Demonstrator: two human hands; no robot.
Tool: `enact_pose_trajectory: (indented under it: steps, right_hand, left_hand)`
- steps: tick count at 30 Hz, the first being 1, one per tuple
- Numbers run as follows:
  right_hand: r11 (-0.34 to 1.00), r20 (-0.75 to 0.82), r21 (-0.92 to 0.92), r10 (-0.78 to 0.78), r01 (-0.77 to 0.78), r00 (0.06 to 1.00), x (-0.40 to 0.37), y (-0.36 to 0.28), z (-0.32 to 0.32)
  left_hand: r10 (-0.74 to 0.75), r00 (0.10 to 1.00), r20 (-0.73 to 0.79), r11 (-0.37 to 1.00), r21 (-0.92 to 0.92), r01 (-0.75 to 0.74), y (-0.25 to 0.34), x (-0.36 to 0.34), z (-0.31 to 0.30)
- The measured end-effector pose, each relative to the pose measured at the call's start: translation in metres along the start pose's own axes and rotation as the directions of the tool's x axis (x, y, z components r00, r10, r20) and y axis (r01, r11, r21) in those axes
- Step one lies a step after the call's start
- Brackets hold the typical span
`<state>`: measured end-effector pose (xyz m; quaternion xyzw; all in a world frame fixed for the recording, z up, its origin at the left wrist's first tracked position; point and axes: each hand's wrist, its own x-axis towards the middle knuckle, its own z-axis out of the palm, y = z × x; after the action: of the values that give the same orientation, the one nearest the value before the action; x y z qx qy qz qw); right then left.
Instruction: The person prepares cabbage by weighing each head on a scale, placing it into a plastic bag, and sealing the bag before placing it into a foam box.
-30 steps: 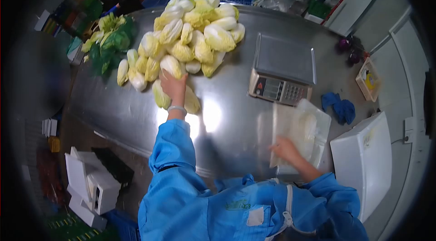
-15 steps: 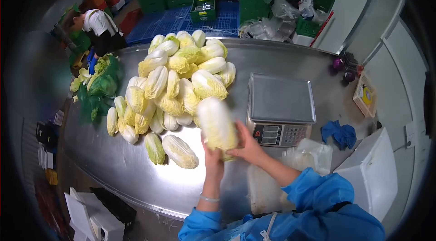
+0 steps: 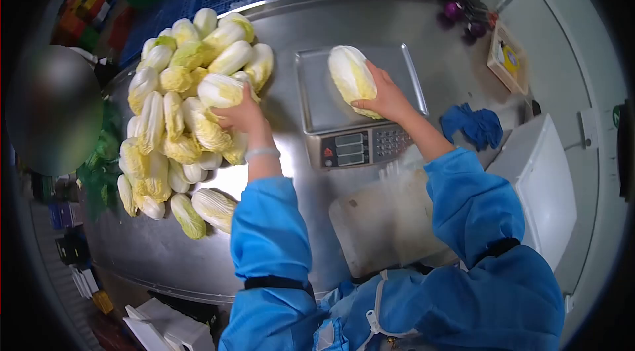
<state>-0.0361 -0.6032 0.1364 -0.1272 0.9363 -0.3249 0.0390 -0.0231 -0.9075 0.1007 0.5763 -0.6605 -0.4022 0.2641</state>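
A pile of several pale yellow napa cabbages (image 3: 178,106) covers the left part of a steel table (image 3: 284,27). My left hand (image 3: 241,116) is closed around one cabbage (image 3: 221,91) at the pile's right edge. My right hand (image 3: 387,96) rests on another cabbage (image 3: 354,76) that lies on the platform of a digital scale (image 3: 350,96) in the middle of the table. Both arms wear blue sleeves.
Clear plastic bags (image 3: 390,219) lie on the table in front of the scale. A blue cloth (image 3: 477,126) sits right of the scale, a white box (image 3: 546,189) at the right edge, a small yellow tray (image 3: 504,56) far right. Green leaves (image 3: 102,166) hang left.
I have carried the cabbage from both hands onto the scale, where my right hand holds it. My left hand has gone back to the pile and closed on another cabbage.
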Motion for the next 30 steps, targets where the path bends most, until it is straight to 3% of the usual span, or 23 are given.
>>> enact_pose_trajectory:
  steps: [2,5,6,7,8,9,10,12,16,19,21,22,23,24,25,27,30]
  right_hand:
    - [0.995,-0.082,0.064,-0.075,0.080,0.994,-0.005,0.018,-0.007]
    - [0.903,-0.226,0.423,0.034,0.067,0.973,-0.030,0.042,-0.050]
    - [0.894,-0.212,0.447,0.081,0.023,0.974,-0.040,0.051,-0.062]
    - [0.881,-0.198,0.473,0.127,-0.019,0.972,-0.050,0.060,-0.073]
    - [0.865,-0.183,0.499,0.172,-0.059,0.968,-0.057,0.066,-0.079]
    - [0.853,-0.161,0.515,0.194,-0.085,0.968,-0.061,0.063,-0.081]
    - [0.841,-0.144,0.530,0.214,-0.108,0.966,-0.062,0.056,-0.082]
    - [0.844,-0.143,0.532,0.164,-0.064,0.976,-0.050,0.051,-0.062]
    - [0.971,-0.088,0.235,-0.022,0.043,0.996,-0.012,-0.012,0.002]
    - [0.976,0.022,0.104,0.189,-0.190,0.982,0.009,-0.030,0.025]
    - [0.896,0.100,0.390,0.187,-0.211,0.977,0.021,-0.009,0.022]
    - [0.824,0.147,0.516,0.183,-0.233,0.972,0.015,0.000,0.017]
    - [0.676,0.243,0.668,0.199,-0.313,0.949,0.002,0.012,0.010]
    - [0.495,0.338,0.777,0.192,-0.389,0.921,-0.022,0.018,-0.004]
    - [0.481,0.316,0.787,0.222,-0.386,0.922,-0.051,0.021,-0.015]
    - [0.502,0.253,0.797,0.223,-0.334,0.941,-0.125,0.031,-0.026]
    - [0.559,0.229,0.780,0.162,-0.280,0.960,-0.243,0.063,-0.009]
  left_hand:
    - [-0.039,0.999,-0.023,0.999,-0.023,0.038,0.012,0.000,0.001]
    - [-0.101,0.995,0.016,0.986,-0.134,0.103,0.024,0.003,-0.015]
    - [-0.137,0.989,0.061,0.959,-0.240,0.148,0.024,0.007,-0.020]
    - [-0.076,0.987,0.144,0.796,-0.587,0.147,0.023,0.007,-0.022]
    - [-0.078,0.904,0.421,0.661,-0.657,0.363,0.016,0.011,-0.034]
    - [-0.026,0.751,0.660,0.509,-0.638,0.579,0.020,0.003,-0.060]
    - [0.029,0.724,0.689,0.485,-0.643,0.593,0.018,-0.009,-0.069]
    - [0.147,0.661,0.736,0.432,-0.649,0.626,0.015,-0.044,-0.074]
    - [0.274,0.573,0.772,0.489,-0.625,0.608,0.014,-0.080,-0.058]
    - [0.375,0.613,0.696,0.628,-0.677,0.384,0.015,-0.102,-0.031]
    - [0.354,0.618,0.702,0.628,-0.668,0.400,0.015,-0.116,-0.023]
    - [0.339,0.645,0.685,0.691,-0.647,0.323,0.010,-0.123,-0.020]
    - [0.334,0.671,0.662,0.743,-0.623,0.245,0.008,-0.128,-0.016]
    - [0.334,0.736,0.589,0.841,-0.539,0.049,-0.004,-0.128,-0.004]
    - [0.351,0.732,0.584,0.882,-0.469,-0.049,-0.004,-0.138,-0.007]
    - [0.493,0.681,0.542,0.862,-0.195,-0.469,-0.020,-0.146,-0.004]
    - [0.633,0.541,0.554,0.732,-0.199,-0.652,-0.032,-0.158,-0.013]
